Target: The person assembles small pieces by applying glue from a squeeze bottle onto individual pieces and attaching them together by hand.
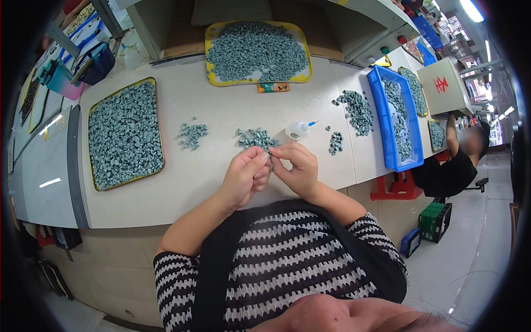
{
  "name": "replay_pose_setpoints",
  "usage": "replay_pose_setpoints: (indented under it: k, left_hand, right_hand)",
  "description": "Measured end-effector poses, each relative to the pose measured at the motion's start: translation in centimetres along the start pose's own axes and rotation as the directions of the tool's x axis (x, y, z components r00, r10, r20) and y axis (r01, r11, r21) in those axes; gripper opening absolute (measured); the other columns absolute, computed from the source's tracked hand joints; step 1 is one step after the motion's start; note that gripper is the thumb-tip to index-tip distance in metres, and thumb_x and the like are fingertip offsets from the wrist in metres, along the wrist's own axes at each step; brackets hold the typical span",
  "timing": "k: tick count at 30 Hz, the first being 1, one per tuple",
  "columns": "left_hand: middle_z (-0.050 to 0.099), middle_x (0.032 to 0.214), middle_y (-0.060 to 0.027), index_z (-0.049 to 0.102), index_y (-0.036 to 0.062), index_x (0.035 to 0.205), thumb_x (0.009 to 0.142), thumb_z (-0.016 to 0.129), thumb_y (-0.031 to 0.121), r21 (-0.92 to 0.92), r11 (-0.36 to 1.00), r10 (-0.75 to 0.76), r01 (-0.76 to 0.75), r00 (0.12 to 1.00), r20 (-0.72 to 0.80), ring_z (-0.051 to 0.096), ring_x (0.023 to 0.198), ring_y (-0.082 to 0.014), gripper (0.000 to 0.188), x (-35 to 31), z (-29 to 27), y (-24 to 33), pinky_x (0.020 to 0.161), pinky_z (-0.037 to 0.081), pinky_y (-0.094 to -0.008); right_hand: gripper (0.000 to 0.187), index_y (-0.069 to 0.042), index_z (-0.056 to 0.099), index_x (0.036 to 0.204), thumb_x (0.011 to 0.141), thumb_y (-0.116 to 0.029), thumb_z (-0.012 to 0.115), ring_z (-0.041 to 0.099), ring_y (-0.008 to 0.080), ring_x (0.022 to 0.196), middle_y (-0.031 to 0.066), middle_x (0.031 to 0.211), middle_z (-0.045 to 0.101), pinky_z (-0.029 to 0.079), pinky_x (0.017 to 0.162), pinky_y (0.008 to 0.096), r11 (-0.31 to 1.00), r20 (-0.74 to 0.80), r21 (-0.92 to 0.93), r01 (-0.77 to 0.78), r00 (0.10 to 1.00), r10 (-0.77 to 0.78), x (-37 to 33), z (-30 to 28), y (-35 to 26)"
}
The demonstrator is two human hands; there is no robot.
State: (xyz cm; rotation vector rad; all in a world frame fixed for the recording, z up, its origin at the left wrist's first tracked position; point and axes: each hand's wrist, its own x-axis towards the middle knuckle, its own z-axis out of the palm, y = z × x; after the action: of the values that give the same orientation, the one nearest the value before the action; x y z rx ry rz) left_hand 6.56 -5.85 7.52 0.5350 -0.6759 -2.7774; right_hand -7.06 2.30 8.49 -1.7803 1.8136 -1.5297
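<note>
My left hand (246, 175) and my right hand (297, 168) meet at the fingertips over the near part of the table. Both pinch at a tiny dark green piece (270, 157), mostly hidden by the fingers; its exact kind is too small to make out. Just beyond them lies a small pile of grey-green pieces (255, 138). Right behind my right hand, a white squeeze bottle with a blue needle tip (297, 130) lies on its side. Another small heap of the same pieces (193, 135) is to the left.
Yellow-rimmed trays of grey-green pieces stand at the left (126, 135) and the back (258, 52). Farther right are a loose heap (358, 112), a few pieces (336, 143) and a blue plastic bin (390, 119). A person in black (451, 171) sits beyond the bin.
</note>
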Motion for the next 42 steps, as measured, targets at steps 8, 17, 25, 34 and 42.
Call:
replay_pose_setpoints:
  k: [8,17,25,34,42]
  left_hand:
    - [0.035,0.059,0.0044,0.047,0.0096,0.083,0.095,0.046,0.024,-0.176,0.98,-0.076,0.091,0.993,0.091,0.026,0.047,-0.0045,0.019,0.0,-0.1,0.6,0.041,0.02,-0.0189]
    - [0.034,0.059,0.0043,0.046,0.0096,0.081,0.095,0.044,0.027,-0.181,0.979,-0.089,0.096,0.995,0.045,0.025,0.046,-0.0048,0.022,0.1,0.0,0.6,0.04,0.019,-0.0189]
    - [0.034,0.059,0.0033,0.045,0.0117,0.078,0.095,0.044,0.028,-0.326,0.945,-0.024,0.012,0.999,-0.033,0.027,0.048,-0.0068,0.024,0.7,-0.5,0.3,0.042,0.021,-0.0205]
    - [0.036,0.06,0.0035,0.046,0.0123,0.078,0.095,0.044,0.027,-0.378,0.924,0.065,-0.063,0.998,-0.008,0.029,0.049,-0.0066,0.023,1.3,-1.3,-0.1,0.042,0.023,-0.0203]
    - [0.034,0.061,0.0035,0.044,0.0111,0.082,0.097,0.041,0.03,-0.348,0.937,0.081,-0.035,0.99,0.117,0.028,0.048,-0.0063,0.025,1.2,-1.2,-0.2,0.042,0.022,-0.0203]
  right_hand:
    - [0.028,-0.001,0.066,0.095,0.068,0.008,0.067,0.062,0.0174,0.073,0.0094,0.085,0.063,0.051,0.064,0.0251,0.999,-0.024,0.029,-0.026,0.999,0.026,0.1,0.0,0.1]
    - [0.026,0.0,0.066,0.093,0.068,0.008,0.067,0.062,0.0173,0.071,0.0092,0.084,0.063,0.051,0.061,0.0259,1.0,-0.043,-0.013,-0.015,0.999,0.014,0.4,0.3,0.1]
    - [0.024,-0.002,0.066,0.093,0.07,0.008,0.066,0.061,0.0166,0.071,0.0093,0.083,0.063,0.05,0.062,0.0266,0.97,0.014,-0.208,-0.128,0.991,0.134,0.7,-0.2,1.9]
    - [0.027,-0.001,0.059,0.097,0.072,0.011,0.062,0.062,0.0239,0.08,0.0107,0.09,0.064,0.05,0.071,0.0299,0.998,0.033,-0.051,0.047,0.998,-0.045,0.7,-0.5,1.3]
    - [0.03,-0.004,0.054,0.088,0.066,0.014,0.064,0.062,0.0264,0.086,0.0113,0.094,0.064,0.051,0.073,0.0334,0.959,0.124,0.09,0.269,0.952,-0.279,0.3,-0.6,1.6]
